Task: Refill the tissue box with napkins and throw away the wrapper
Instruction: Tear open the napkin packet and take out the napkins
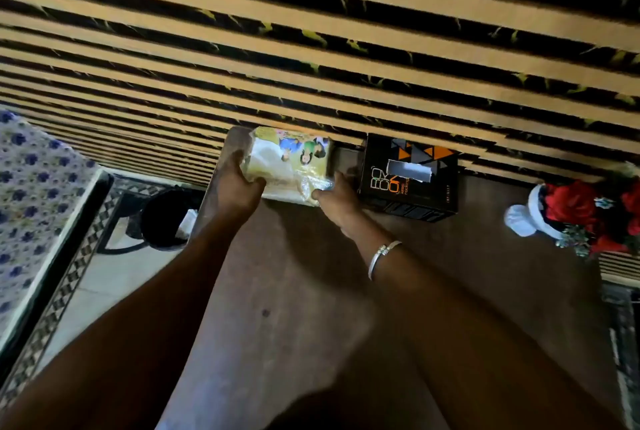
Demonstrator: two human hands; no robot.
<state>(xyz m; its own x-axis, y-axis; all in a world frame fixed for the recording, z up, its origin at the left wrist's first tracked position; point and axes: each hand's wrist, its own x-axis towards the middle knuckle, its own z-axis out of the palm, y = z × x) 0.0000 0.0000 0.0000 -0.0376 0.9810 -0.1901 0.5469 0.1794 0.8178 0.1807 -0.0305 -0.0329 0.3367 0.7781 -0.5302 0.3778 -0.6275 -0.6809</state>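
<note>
I am near the start of this job, as far as I can judge. My left hand has its grip closed around the near-left end of the napkin pack, fingers curled over the edge, and my right hand pinches the near-right corner, where the clear plastic looks crinkled. The pack lies at the back of the brown counter, close against the striped wall, and its printed wrapper appears whole and sealed around the napkins; I see no tear in it, though the corner under my fingers is too small to read well. Just to the right of the pack, near but not touching it that I can tell, stands the black tissue box with orange triangles. Its slot on top shows something pale, but I cannot tell whether tissues remain inside. So nothing is refilled yet: I have to open the wrapper, lift the napkins out, get them into the box, and then drop the wrapper in the bin. A dark waste bin sits on the floor off the counter's left end, within easy reach for that last step. A white vase of red flowers stands well apart at the right and should not be in my way.
</note>
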